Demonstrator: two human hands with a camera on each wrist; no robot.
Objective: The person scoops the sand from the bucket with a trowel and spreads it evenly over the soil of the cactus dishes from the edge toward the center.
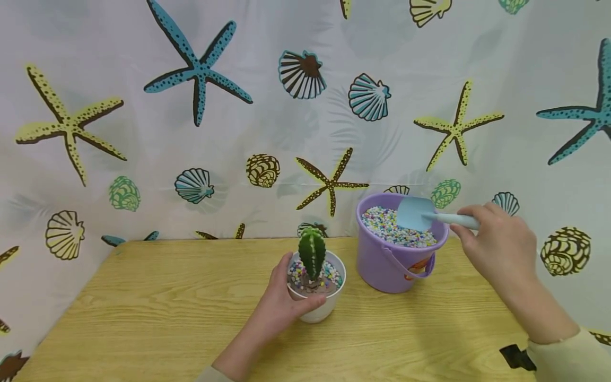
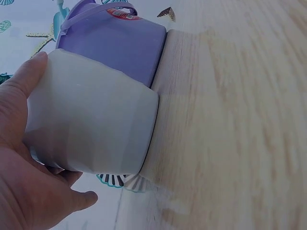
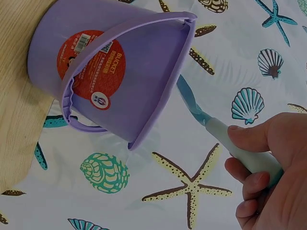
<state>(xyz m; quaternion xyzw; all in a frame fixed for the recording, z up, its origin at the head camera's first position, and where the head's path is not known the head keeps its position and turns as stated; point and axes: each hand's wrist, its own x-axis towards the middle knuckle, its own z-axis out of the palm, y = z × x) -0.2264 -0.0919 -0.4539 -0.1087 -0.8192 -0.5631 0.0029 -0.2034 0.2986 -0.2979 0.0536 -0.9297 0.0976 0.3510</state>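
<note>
A small green cactus (image 1: pixel 312 253) stands in a white pot (image 2: pixel 96 112), with coloured pebbles over part of the brown soil. My left hand (image 1: pixel 281 300) holds the pot from its left side, thumb at the front and fingers behind. To the right is a purple bucket (image 1: pixel 389 265) filled with small multicoloured pebbles (image 1: pixel 382 223). My right hand (image 1: pixel 503 246) grips the handle of a light blue toy shovel (image 1: pixel 415 213). Its blade is over the bucket's mouth; whether it touches the pebbles I cannot tell. In the right wrist view the bucket hides most of the blade.
Both containers stand on a wood-grain table (image 1: pixel 181 302). Behind it hangs a white cloth (image 1: pixel 267 127) printed with starfish and shells. The bucket's handle (image 2: pixel 100 12) hangs down at its front. A small black object (image 1: pixel 517 357) shows beside the right sleeve.
</note>
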